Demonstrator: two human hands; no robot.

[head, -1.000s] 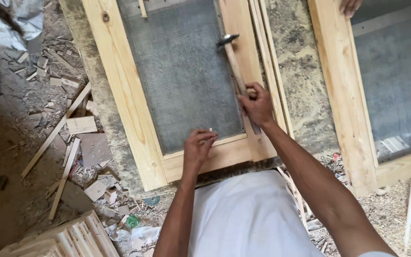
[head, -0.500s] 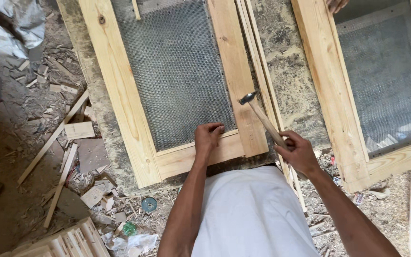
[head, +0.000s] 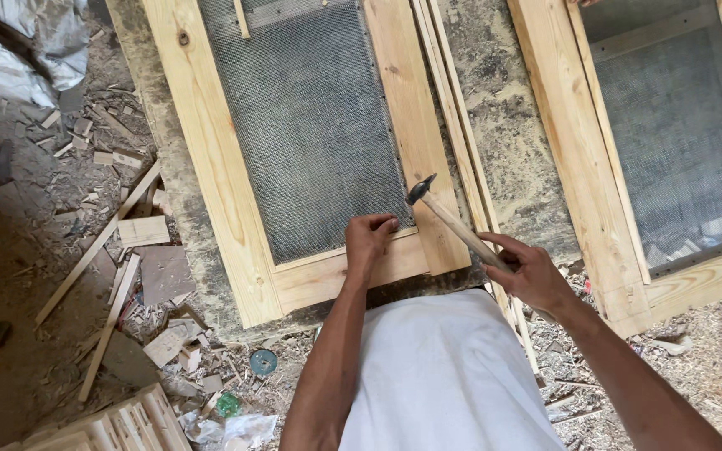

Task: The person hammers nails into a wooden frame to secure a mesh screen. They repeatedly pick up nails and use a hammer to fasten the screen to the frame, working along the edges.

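Wooden hammer [head: 451, 219] gripped in the right hand [head: 528, 271] (head raised over the mesh frame [head: 219, 167]). Left hand [head: 368, 240] pinches fingertips at the mesh corner.

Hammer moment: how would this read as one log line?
right hand: holds hammer, head raised above frame | left hand: fingertips at mesh corner of wooden frame | second frame: right, untouched

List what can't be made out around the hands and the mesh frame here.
- Head view: anything pinched under the left hand fingertips at the wire mesh corner is too small to tell.
- The wooden frame top is cut off by the picture edge.
- The hammer handle end is hidden inside the right hand.
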